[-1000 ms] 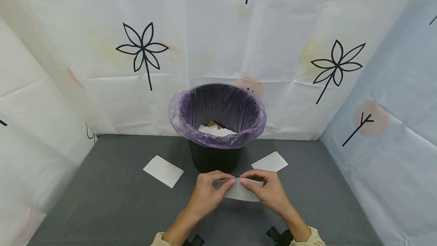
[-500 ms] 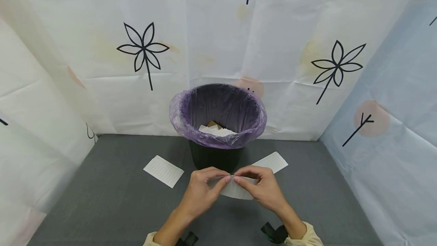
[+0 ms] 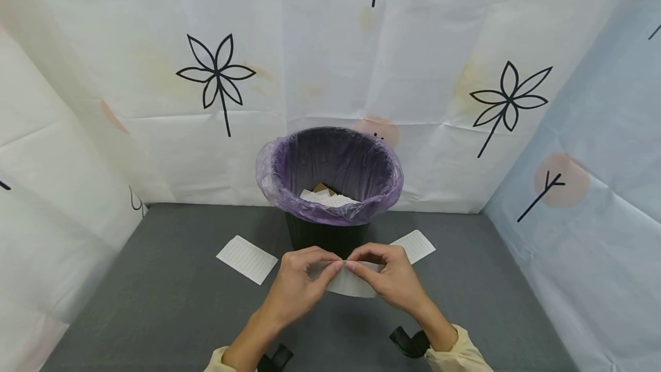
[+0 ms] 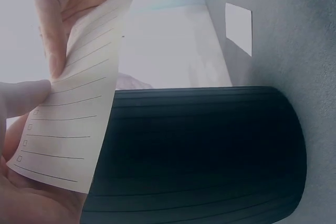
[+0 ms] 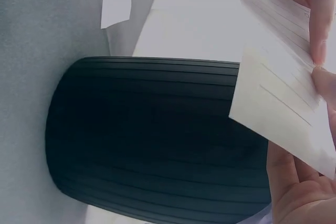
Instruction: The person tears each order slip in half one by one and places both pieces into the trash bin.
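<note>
I see the left hand [image 3: 298, 281] and the right hand [image 3: 395, 277] pinch tightly one lined sheet [image 3: 352, 286] by its upper edge. The dark bin [image 3: 326, 236] blocks the far side; grey table [image 3: 155, 303] extends nearer. Left card [image 3: 248, 260] and right card [image 3: 417, 247] lie beyond the hands.

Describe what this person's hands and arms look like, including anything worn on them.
The left hand and right hand are bare, with no gloves. Both arms wear loose, wrinkled pale yellow sleeves ending short of the wrists. A black, strap-like piece shows near each sleeve; how it fastens is hidden.
</note>
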### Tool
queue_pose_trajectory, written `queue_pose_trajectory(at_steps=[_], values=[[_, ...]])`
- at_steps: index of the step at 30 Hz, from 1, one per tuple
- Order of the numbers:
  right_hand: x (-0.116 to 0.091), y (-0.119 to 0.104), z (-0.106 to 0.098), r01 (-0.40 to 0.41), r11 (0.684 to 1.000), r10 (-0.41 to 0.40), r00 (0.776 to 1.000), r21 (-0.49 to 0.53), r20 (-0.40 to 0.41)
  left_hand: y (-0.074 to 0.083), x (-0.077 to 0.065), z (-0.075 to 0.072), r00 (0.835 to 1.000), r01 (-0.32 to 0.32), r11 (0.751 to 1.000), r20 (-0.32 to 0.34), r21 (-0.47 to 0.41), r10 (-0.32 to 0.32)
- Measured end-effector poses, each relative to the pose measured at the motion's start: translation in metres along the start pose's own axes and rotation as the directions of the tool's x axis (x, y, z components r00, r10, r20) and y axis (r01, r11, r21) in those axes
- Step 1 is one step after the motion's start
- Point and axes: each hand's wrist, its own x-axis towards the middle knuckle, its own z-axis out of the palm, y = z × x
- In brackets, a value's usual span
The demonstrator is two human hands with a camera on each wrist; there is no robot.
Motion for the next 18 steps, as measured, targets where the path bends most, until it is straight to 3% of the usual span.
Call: queue_pose_trajectory(at_steps=[8,18], values=[[0.011,-0.005,0.003,0.056,0.998,-0.056,0.998,0.018,0.004,0.003,0.006,-0.009,0.999,0.046,0.998,-0.011,-0.036,-0.046],[0.018,-0.01,0.005,0.14,0.99,-0.14,0.99,-0.021,-0.033,0.003,0.013,-0.015,0.994,0.113,0.985,0.023,-0.128,-0.111]])
